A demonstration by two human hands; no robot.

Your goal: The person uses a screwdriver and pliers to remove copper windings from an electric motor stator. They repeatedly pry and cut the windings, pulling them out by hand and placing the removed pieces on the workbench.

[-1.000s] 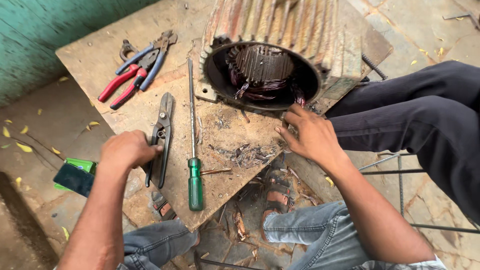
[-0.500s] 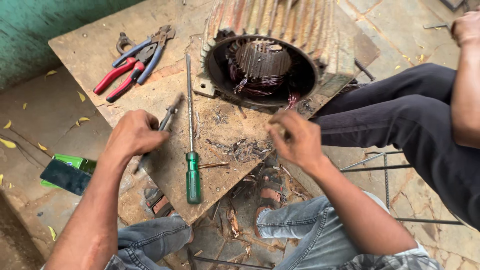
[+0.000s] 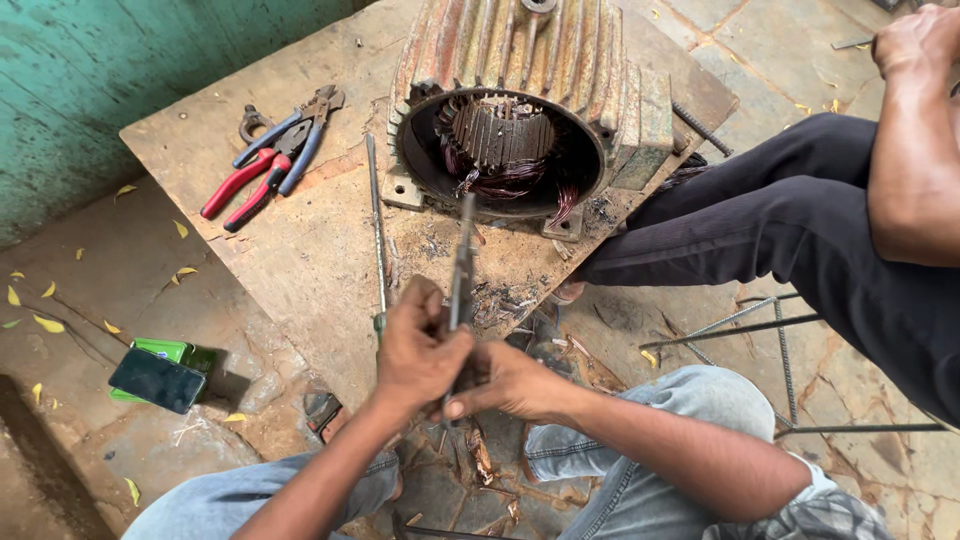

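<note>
A green box [image 3: 160,375] lies on the floor, red and blue pliers [image 3: 272,160] on the wooden worktop [image 3: 300,250]. The left hand [image 3: 420,350] and right hand [image 3: 505,380] both close their grip around grey pliers [image 3: 462,265] pointing at the motor housing [image 3: 520,120].

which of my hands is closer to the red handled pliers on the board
Left. Your left hand sits below and right of the red-handled pliers, on the metal tool. Your right hand is farther right.
</note>
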